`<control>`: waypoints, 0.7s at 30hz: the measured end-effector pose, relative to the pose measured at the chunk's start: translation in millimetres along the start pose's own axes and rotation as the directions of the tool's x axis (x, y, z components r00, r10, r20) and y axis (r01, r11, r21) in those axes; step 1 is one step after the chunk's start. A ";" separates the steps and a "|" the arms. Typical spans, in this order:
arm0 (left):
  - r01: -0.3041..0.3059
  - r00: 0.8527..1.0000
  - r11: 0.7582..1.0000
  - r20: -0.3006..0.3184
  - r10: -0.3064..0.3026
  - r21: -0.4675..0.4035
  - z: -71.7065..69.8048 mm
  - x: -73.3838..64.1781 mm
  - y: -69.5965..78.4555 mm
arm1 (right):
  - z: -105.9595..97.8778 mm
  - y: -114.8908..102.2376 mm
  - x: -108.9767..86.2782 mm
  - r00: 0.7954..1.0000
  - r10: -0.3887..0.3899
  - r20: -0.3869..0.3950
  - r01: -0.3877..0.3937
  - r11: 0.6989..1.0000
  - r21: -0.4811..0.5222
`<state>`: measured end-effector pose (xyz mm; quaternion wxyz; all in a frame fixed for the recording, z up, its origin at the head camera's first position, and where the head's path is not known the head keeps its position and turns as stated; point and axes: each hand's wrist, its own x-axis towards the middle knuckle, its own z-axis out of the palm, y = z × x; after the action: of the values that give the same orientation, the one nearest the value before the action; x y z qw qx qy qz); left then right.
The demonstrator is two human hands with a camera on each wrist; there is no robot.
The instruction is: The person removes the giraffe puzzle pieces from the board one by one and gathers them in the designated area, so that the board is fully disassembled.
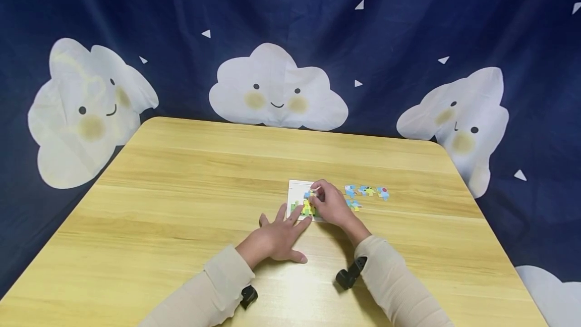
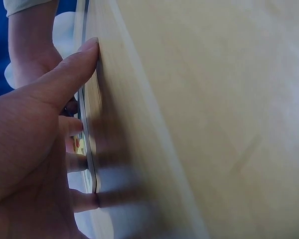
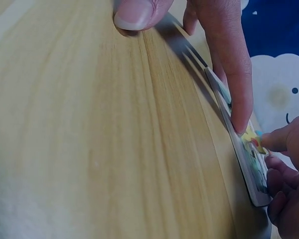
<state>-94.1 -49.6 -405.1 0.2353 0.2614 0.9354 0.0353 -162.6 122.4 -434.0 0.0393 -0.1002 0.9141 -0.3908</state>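
A small puzzle board (image 1: pixel 297 185) with a white frame lies on the wooden table, partly filled with green, yellow and blue pieces. My left hand (image 1: pixel 279 238) is spread flat at its near edge. In the left wrist view, its fingers (image 2: pixel 77 162) reach onto the board's edge while the thumb stretches out over the table. My right hand (image 1: pixel 335 207) is over the board's right part. Its thumb and fingers pinch a puzzle piece (image 3: pixel 257 144), which looks yellow with some red in the right wrist view. The right hand hides part of the board.
Several loose puzzle pieces (image 1: pixel 368 191) lie right of the board, with a few more pieces (image 1: pixel 353 206) close beside the right hand. The wooden table (image 1: pixel 181 206) extends around them. Behind it hangs a dark blue curtain (image 1: pixel 317 9) with smiling clouds.
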 end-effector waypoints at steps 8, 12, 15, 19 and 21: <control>-0.003 1.000 1.000 -0.005 0.003 -0.001 0.1 -0.4 -0.1 | 1.1 0.6 -1.6 0.999 0.036 -0.002 -0.036 0.999 0.013; -0.003 1.000 1.000 -0.006 0.003 -0.001 -0.3 0.1 0.1 | 1.3 2.1 -1.9 0.999 0.051 0.001 -0.051 0.998 0.024; -0.001 1.000 1.000 -0.004 0.001 -0.002 -0.5 0.4 0.1 | 0.8 2.9 -2.2 0.999 0.054 -0.002 -0.054 0.998 0.038; 0.000 1.000 1.000 -0.004 0.000 -0.001 -0.2 0.5 -0.1 | -1.1 4.1 -3.3 0.999 0.049 -0.011 -0.048 0.997 0.054; -0.001 1.000 1.000 -0.004 0.001 -0.005 -0.1 0.4 -0.3 | -2.7 4.6 -4.2 0.999 0.052 -0.016 -0.051 0.997 0.059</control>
<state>-94.6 -49.6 -405.2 0.2342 0.2612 0.9357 0.0381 -159.6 128.3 -435.5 0.0440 -0.0720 0.9048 -0.4174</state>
